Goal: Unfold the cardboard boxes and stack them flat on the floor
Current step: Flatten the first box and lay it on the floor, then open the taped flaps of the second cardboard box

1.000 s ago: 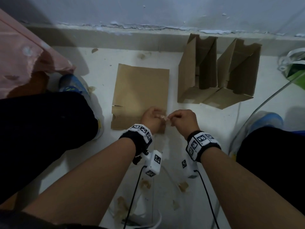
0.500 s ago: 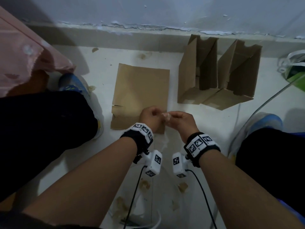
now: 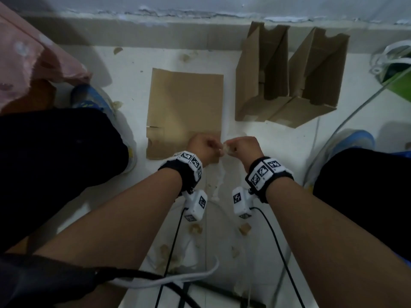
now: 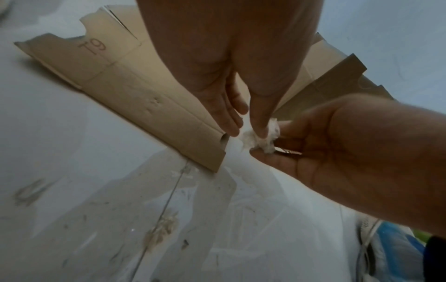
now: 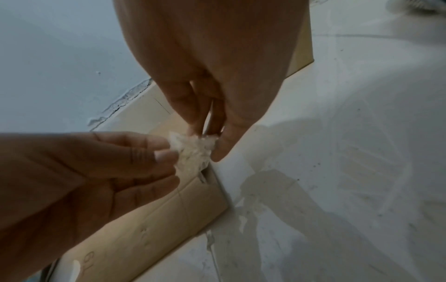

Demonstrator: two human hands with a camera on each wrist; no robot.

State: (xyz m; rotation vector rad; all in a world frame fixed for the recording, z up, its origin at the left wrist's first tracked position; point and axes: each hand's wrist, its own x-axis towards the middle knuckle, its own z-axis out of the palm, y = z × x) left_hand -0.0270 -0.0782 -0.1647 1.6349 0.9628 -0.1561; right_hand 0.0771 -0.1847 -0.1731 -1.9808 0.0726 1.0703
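Observation:
One cardboard box (image 3: 184, 112) lies flattened on the white floor; its near edge shows under my hands (image 4: 144, 106) (image 5: 169, 209). Two folded boxes (image 3: 262, 70) (image 3: 315, 72) stand open side by side against the wall at the right. My left hand (image 3: 213, 148) and right hand (image 3: 231, 148) meet just above the flat box's near right corner. Both pinch a small crumpled wad of clear tape (image 3: 225, 150) (image 4: 260, 139) (image 5: 193, 150) between thumbs and fingertips. Neither hand touches cardboard.
Scraps of tape and cardboard (image 3: 195, 227) litter the floor near me. My legs in black and blue shoes (image 3: 93, 98) (image 3: 351, 143) flank the work area. A pink cloth (image 3: 26, 63) lies at the left, a white cable (image 3: 355, 112) and green bag (image 3: 398, 81) at the right.
My hands have stayed together on the tape wad, working it slightly; the right wrist turned inward. The cardboard boxes have not moved.

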